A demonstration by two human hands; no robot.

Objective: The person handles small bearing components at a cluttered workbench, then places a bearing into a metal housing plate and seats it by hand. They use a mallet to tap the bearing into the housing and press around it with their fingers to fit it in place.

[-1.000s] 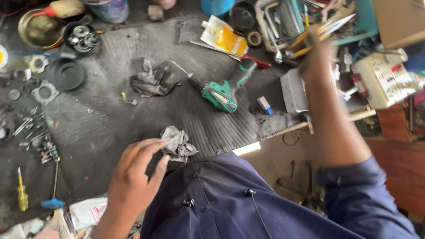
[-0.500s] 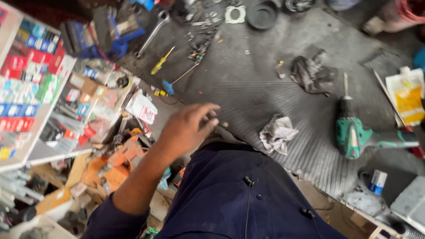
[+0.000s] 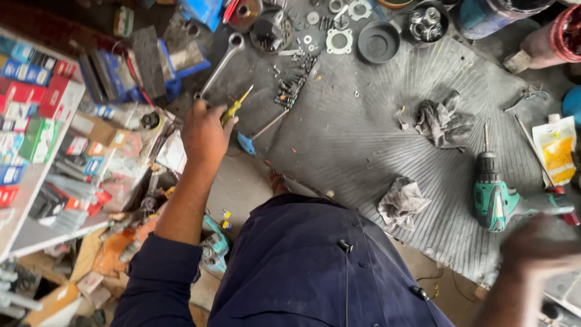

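My left hand point(image 3: 204, 134) reaches out over the dirty floor, its fingers curled around the handle of a yellow screwdriver point(image 3: 235, 108) whose tip points up and to the right. A long silver wrench point(image 3: 221, 62) lies just beyond the hand. A blue-handled tool point(image 3: 246, 144) lies to the hand's right. My right hand point(image 3: 535, 248) is a blur at the lower right, close to the grip of a green cordless drill point(image 3: 493, 200) on the ribbed black mat point(image 3: 363, 139). Nothing shows in the right hand.
A light grey rag point(image 3: 402, 203) and a dark rag point(image 3: 443, 121) lie on the mat. Loose bolts point(image 3: 293, 85), a gasket point(image 3: 339, 41) and a black round cap point(image 3: 378, 42) lie at the top. Shelves of coloured boxes point(image 3: 36, 121) stand at the left. A yellow-white pouch point(image 3: 557, 148) lies at the right.
The view has swung left. My left hand has stretched out from near my lap to the yellow screwdriver and closed on it. My right hand has dropped from the far clutter to near the drill.
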